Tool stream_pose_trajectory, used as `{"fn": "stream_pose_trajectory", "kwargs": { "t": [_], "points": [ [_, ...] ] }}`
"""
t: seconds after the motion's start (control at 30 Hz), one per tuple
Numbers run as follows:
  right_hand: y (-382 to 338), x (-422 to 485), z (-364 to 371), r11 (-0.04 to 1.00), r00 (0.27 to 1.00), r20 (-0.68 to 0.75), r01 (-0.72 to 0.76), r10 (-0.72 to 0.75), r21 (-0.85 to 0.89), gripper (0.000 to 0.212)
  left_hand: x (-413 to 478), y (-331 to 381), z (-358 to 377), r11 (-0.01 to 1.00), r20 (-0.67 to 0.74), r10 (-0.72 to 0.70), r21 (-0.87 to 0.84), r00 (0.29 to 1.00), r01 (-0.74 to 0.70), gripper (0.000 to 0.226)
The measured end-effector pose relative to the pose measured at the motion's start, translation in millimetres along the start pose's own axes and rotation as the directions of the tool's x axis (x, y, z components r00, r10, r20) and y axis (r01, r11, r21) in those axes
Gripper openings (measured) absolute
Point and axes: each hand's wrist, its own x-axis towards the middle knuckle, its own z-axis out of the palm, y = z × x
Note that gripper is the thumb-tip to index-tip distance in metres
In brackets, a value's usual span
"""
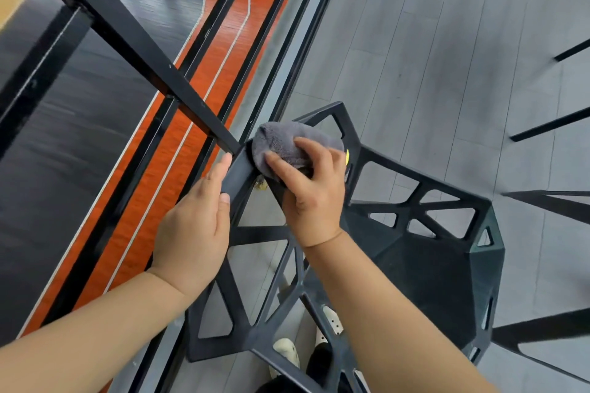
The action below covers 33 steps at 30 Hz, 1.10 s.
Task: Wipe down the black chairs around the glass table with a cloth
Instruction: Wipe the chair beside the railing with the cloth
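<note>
Bright, even light; blurred, warped edges

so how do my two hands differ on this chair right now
Grip: the left hand has straight fingers laid along the black chair frame; the right hand curls its fingers over the grey cloth. Contact: the left hand touches the chair bare; the right hand presses through the cloth. Place: the left hand is on the frame's outer edge, the right hand at its upper corner. Both are on the same chair's back.
</note>
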Motion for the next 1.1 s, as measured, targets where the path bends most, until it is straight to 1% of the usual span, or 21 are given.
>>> {"fn": "stream_pose_trajectory", "kwargs": {
  "t": [0.07, 0.1, 0.17, 0.2, 0.23, 0.33, 0.37, 0.43, 0.47, 0.5, 0.53, 0.6, 0.63, 0.7, 0.73, 0.8, 0.9, 0.97, 1.0, 1.03, 1.1],
  "points": [
    [17.0, -3.3, 4.2, 0.999, 1.000, 0.003, 0.004, -0.004, -0.033, 0.019, 0.7, -1.4, 0.7, 1.000, -0.001, 0.007, 0.001, 1.000, -0.007, 0.050],
    [26.8, -5.6, 4.6, 0.997, 0.999, 0.002, -0.051, 0.052, -0.053, 0.014, 0.8, -1.6, 0.8, 1.000, -0.003, 0.007, 0.002, 1.000, -0.007, 0.050],
    [51.3, -11.2, 1.0, 0.963, 0.968, 0.013, -0.249, 0.252, -0.102, 0.014, 0.0, -1.2, 0.8, 1.000, -0.003, 0.000, 0.009, 1.000, 0.000, 0.050],
    [65.3, -12.7, -2.8, 0.932, 0.938, 0.024, -0.341, 0.346, -0.123, 0.021, -0.2, -0.8, 0.5, 1.000, -0.004, 0.001, 0.013, 1.000, -0.001, 0.049],
    [77.6, -13.0, -7.3, 0.907, 0.913, 0.054, -0.395, 0.405, -0.144, 0.030, -0.1, -0.7, 0.2, 1.000, -0.005, 0.004, 0.016, 1.000, -0.004, 0.049],
    [93.3, -10.6, -17.2, 0.881, 0.867, 0.187, -0.424, 0.462, -0.209, 0.043, 0.0, -0.7, 0.1, 1.000, -0.009, 0.002, 0.013, 1.000, -0.002, 0.049],
    [92.2, -8.7, -20.2, 0.838, 0.820, 0.193, -0.500, 0.539, -0.217, 0.046, -0.4, -0.6, -0.1, 1.000, -0.006, 0.003, 0.014, 1.000, -0.003, 0.049],
    [87.8, -1.3, -24.2, 0.709, 0.707, 0.106, -0.667, 0.700, -0.228, 0.050, -0.5, 0.1, -0.9, 1.000, 0.002, 0.009, 0.026, 1.000, -0.009, 0.049],
    [83.8, 6.1, -27.0, 0.693, 0.698, 0.031, -0.702, 0.715, -0.165, 0.046, -0.3, 0.2, -1.1, 1.000, 0.005, 0.006, 0.029, 1.000, -0.006, 0.050],
    [76.7, 14.9, -28.8, 0.730, 0.734, -0.054, -0.679, 0.677, -0.071, 0.040, -0.3, 0.1, -1.1, 1.000, 0.009, 0.004, 0.031, 1.000, -0.004, 0.050],
    [69.1, 22.9, -29.1, 0.795, 0.788, -0.113, -0.606, 0.605, 0.031, 0.036, -0.3, 0.0, -0.9, 0.999, 0.011, 0.005, 0.032, 1.000, -0.005, 0.050],
    [56.3, 33.8, -19.2, 0.899, 0.890, -0.137, -0.418, 0.434, 0.130, 0.039, 0.1, -0.2, -0.1, 1.000, 0.006, 0.007, 0.029, 1.000, -0.007, 0.050],
    [51.0, 35.7, -11.1, 0.928, 0.924, -0.112, -0.351, 0.365, 0.125, 0.044, 0.5, 0.0, 0.6, 1.000, 0.002, 0.008, 0.023, 1.000, -0.008, 0.050],
    [49.5, 26.9, 4.3, 0.963, 0.961, -0.071, -0.266, 0.269, 0.052, 0.050, 0.0, 0.2, 1.0, 1.000, 0.002, 0.003, 0.011, 1.000, -0.003, 0.052],
    [55.5, 19.2, 9.6, 0.969, 0.966, -0.079, -0.244, 0.246, 0.027, 0.048, -0.1, 0.2, 1.0, 1.000, 0.006, -0.001, 0.008, 1.000, 0.001, 0.053],
    [74.6, 6.3, 13.0, 0.963, 0.956, -0.118, -0.265, 0.268, 0.038, 0.045, 1.2, 0.1, 1.3, 1.000, -0.001, 0.004, 0.010, 1.000, -0.004, 0.049],
    [98.1, -11.2, 10.9, 0.895, 0.892, -0.081, -0.443, 0.445, 0.044, 0.054, 1.0, -0.5, 2.8, 1.000, -0.010, 0.011, 0.012, 1.000, -0.011, 0.048],
    [101.0, -17.5, 9.7, 0.815, 0.815, -0.021, -0.579, 0.580, 0.035, 0.056, 1.6, -0.3, 1.9, 1.000, -0.020, 0.015, 0.007, 1.000, -0.014, 0.046],
    [102.5, -22.4, 11.2, 0.762, 0.762, -0.004, -0.647, 0.647, 0.013, 0.054, 1.1, 0.2, 2.0, 1.000, -0.018, 0.013, 0.004, 1.000, -0.013, 0.046],
    [102.2, -24.9, 11.3, 0.717, 0.717, 0.015, -0.697, 0.697, 0.008, 0.052, 0.3, 0.0, 2.2, 1.000, -0.011, 0.009, 0.004, 1.000, -0.009, 0.046],
    [101.8, -26.9, 13.4, 0.661, 0.664, 0.052, -0.748, 0.746, 0.064, 0.050, 0.7, -0.3, 0.8, 1.000, -0.010, 0.009, 0.011, 1.000, -0.009, 0.048]
  ]
}}
